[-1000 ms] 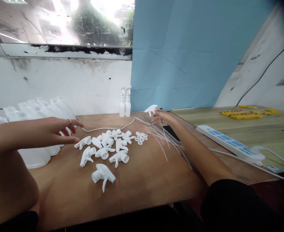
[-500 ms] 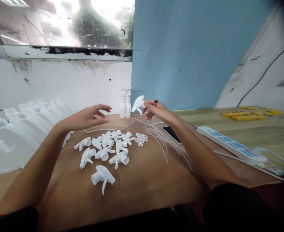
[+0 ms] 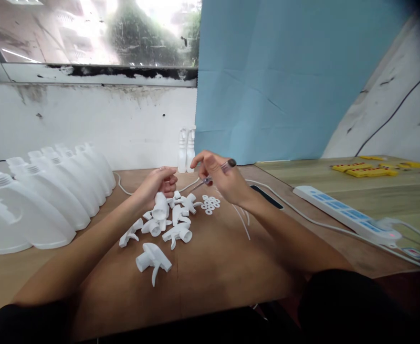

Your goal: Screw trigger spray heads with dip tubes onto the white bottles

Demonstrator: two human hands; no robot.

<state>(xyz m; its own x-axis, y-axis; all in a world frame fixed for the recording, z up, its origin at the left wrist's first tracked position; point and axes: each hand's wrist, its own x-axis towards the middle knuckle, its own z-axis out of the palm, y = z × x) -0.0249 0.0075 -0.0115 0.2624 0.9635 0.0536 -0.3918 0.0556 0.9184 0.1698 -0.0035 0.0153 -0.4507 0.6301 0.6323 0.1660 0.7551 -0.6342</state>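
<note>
My left hand is closed over a white trigger spray head, whose round collar points down toward me. Close to it on the right, my right hand grips a thin screwdriver with a clear handle and dark end. Its slim shaft slants down and left toward the left hand. Beneath and in front of the hands lie several more white spray heads, the nearest one apart from the pile. A cluster of small white rings rests just below the right hand.
Large white bottles stand in rows at left. Two small spray bottles stand by the wall. Thin white tubes and a phone lie partly behind my right arm. A power strip and yellow pieces are at right.
The spray head that was in my right hand is now in my left. Both hands have come closer together and lower, and the screwdriver now points out of my right hand toward the left.
</note>
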